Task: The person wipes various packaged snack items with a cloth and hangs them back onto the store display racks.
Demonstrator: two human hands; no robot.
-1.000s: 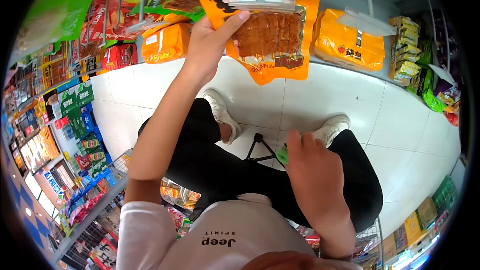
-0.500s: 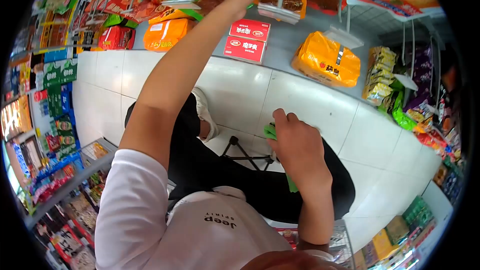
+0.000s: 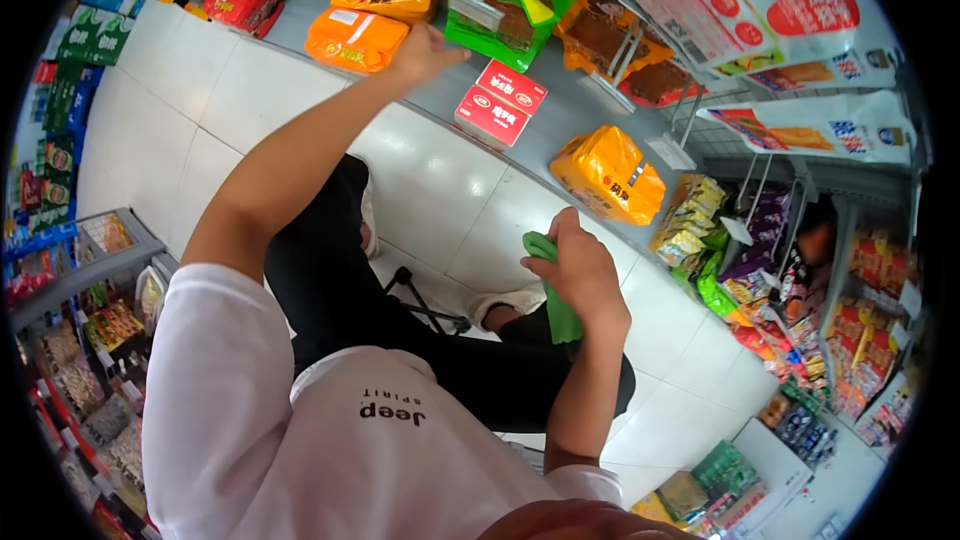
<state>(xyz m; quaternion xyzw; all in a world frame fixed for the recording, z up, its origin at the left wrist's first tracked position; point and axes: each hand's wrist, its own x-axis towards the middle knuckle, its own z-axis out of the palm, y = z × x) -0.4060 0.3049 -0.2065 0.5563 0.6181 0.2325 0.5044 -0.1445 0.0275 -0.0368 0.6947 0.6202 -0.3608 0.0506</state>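
My left hand (image 3: 425,58) is stretched out over the shelf, beside an orange packet (image 3: 357,40) and left of two red boxes (image 3: 492,117). Its fingers are apart and I see nothing held in them; whether it touches the packet I cannot tell. In front of my right knee, my right hand (image 3: 580,265) is closed around a green cloth (image 3: 563,315), which hangs below the fingers. Over the shelf, a green snack bag (image 3: 510,35) and an orange-edged snack bag (image 3: 605,30) hang from hooks.
Another orange packet (image 3: 608,175) stands near the grey shelf's (image 3: 540,155) edge. Metal price-tag hooks (image 3: 607,93) jut out above it. A black-legged stool or stand (image 3: 425,310) is on the tiled floor between my legs. Low racks of goods (image 3: 90,260) stand behind me on the left.
My left hand has come down from the hanging bags to beside the orange packet. My view has turned to the right. The green cloth in my right hand shows more fully.
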